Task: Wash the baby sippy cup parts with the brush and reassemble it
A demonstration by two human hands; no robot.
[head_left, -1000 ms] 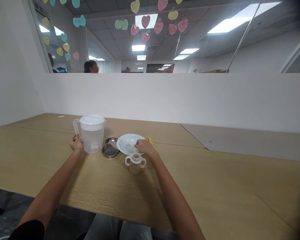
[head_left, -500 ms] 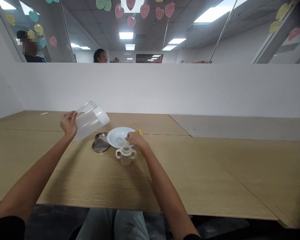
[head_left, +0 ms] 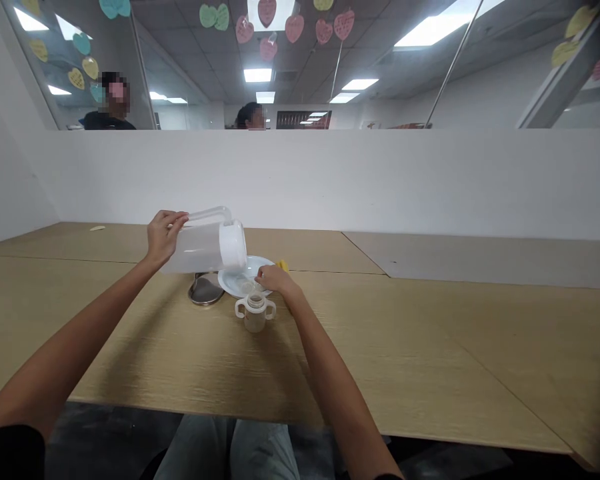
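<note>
My left hand point(head_left: 165, 237) grips the handle of a clear pitcher point(head_left: 200, 250) with a white lid. The pitcher hangs above the table, tipped nearly level, its lid end over the white plate point(head_left: 230, 283). My right hand point(head_left: 275, 279) is closed at the plate's right side around a small clear piece, too small to make out well. Just in front of the plate stands an open, two-handled bottle point(head_left: 255, 317), upright and touched by neither hand. A metal kidney-shaped tray point(head_left: 205, 291) lies left of the plate, partly under the pitcher.
Something yellow point(head_left: 282, 265) shows behind my right hand. A small pale piece point(head_left: 97, 228) lies at the back left of the wooden table point(head_left: 405, 347). Behind the table rises a white wall point(head_left: 330, 180) with glass above, through which two people are visible.
The pitcher in my left hand has moved right and tipped further, so that its lid now overlaps the plate in view. My right hand stays by the plate. The camera view has shifted slightly.
</note>
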